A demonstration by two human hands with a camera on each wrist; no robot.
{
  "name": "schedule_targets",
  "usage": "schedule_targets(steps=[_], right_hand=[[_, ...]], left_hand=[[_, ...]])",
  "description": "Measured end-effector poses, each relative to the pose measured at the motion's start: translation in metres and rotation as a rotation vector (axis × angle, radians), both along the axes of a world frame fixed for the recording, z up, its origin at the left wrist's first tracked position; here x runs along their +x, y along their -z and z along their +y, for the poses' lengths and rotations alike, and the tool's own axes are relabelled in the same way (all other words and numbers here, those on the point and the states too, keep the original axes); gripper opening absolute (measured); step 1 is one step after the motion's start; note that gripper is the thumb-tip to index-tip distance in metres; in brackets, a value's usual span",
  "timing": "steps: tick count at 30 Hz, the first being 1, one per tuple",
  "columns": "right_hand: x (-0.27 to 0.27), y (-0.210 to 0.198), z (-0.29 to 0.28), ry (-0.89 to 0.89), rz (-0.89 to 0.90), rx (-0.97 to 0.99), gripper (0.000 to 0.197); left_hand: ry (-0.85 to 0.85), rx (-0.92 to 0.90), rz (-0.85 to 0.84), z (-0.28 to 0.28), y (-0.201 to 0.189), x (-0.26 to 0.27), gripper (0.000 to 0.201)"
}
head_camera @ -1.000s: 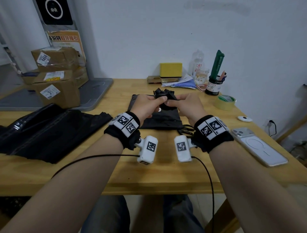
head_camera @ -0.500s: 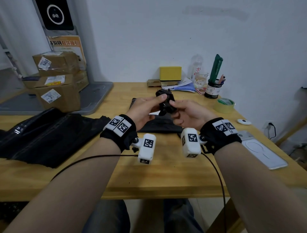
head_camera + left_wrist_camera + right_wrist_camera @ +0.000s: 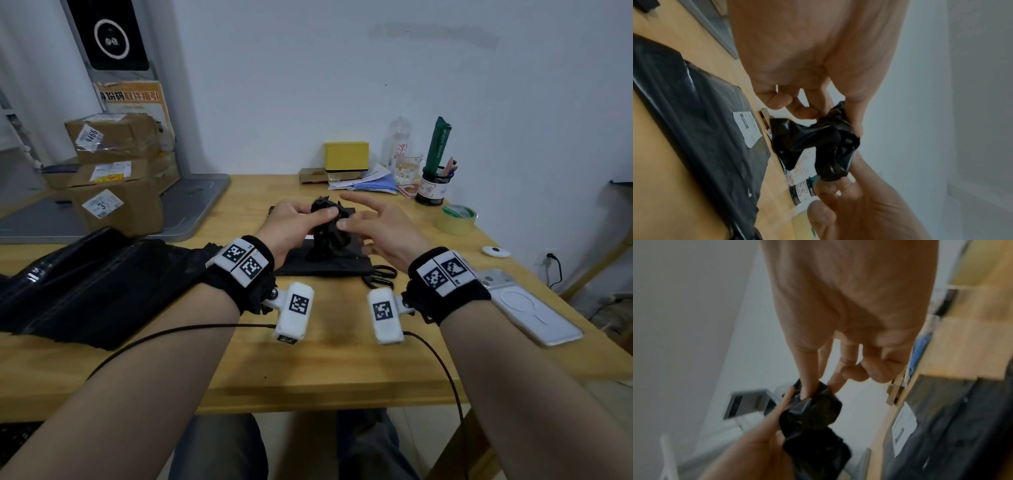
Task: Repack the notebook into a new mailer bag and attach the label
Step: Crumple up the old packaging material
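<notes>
A crumpled wad of black plastic bag (image 3: 327, 226) hangs just above a flat black mailer bag (image 3: 322, 265) that lies mid-table. My left hand (image 3: 298, 222) pinches the top of the wad (image 3: 824, 138) between thumb and fingers. My right hand (image 3: 370, 226) is beside it: its thumb touches the wad (image 3: 812, 410), the forefinger stretches straight out past it, and the other fingers are curled. A white label (image 3: 747, 128) sits on the flat mailer bag (image 3: 705, 129). No notebook shows in any view.
A heap of black mailer bags (image 3: 85, 284) covers the table's left. Cardboard boxes (image 3: 116, 202) stand behind it. At the right lie a phone (image 3: 527, 308), a tape roll (image 3: 457, 219) and a pen holder (image 3: 433, 188). A black cord (image 3: 380, 275) lies by the mailer.
Both hands have lifted the wad off the flat mailer. The right hand has loosened from a two-finger pinch and its forefinger has straightened.
</notes>
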State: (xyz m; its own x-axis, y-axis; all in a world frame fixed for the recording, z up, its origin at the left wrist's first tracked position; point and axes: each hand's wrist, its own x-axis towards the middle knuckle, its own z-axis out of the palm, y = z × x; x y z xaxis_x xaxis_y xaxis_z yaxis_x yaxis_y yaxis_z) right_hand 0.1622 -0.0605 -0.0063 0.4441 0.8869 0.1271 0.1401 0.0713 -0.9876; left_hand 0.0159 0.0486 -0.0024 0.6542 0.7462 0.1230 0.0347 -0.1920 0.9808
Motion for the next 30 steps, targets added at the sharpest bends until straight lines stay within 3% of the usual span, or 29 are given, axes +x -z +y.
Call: schedule_targets(steps=[2, 4, 9, 11, 14, 21, 27, 30], right_hand=[[-0.003, -0.003, -0.005, -0.034, -0.182, -0.007, 0.049], [-0.005, -0.005, -0.010, -0.055, -0.339, -0.042, 0.050], [-0.010, -0.002, -0.029, -0.068, -0.504, -0.078, 0.041], [-0.011, 0.000, -0.042, -0.047, -0.437, -0.082, 0.026], [-0.008, 0.008, -0.070, 0.051, -0.306, -0.098, 0.019], [0.006, 0.039, -0.165, 0.250, -0.080, -0.013, 0.028], [0.021, 0.103, -0.266, 0.374, 0.047, 0.175, 0.012], [0.032, 0.142, -0.316, 0.424, 0.187, 0.237, 0.014]], left_hand=[[0.042, 0.006, 0.035, -0.001, 0.002, -0.004, 0.013], [0.085, 0.013, 0.096, -0.001, 0.004, -0.007, 0.025], [0.175, 0.031, 0.168, -0.011, 0.005, -0.016, 0.031], [0.180, -0.022, 0.146, -0.020, 0.004, -0.015, 0.030], [0.196, -0.092, 0.130, -0.040, 0.003, -0.004, 0.025], [0.351, -0.090, 0.142, -0.117, 0.011, 0.027, 0.026], [0.544, -0.066, 0.244, -0.211, 0.036, 0.072, 0.019], [0.635, -0.075, 0.304, -0.254, 0.059, 0.098, 0.019]])
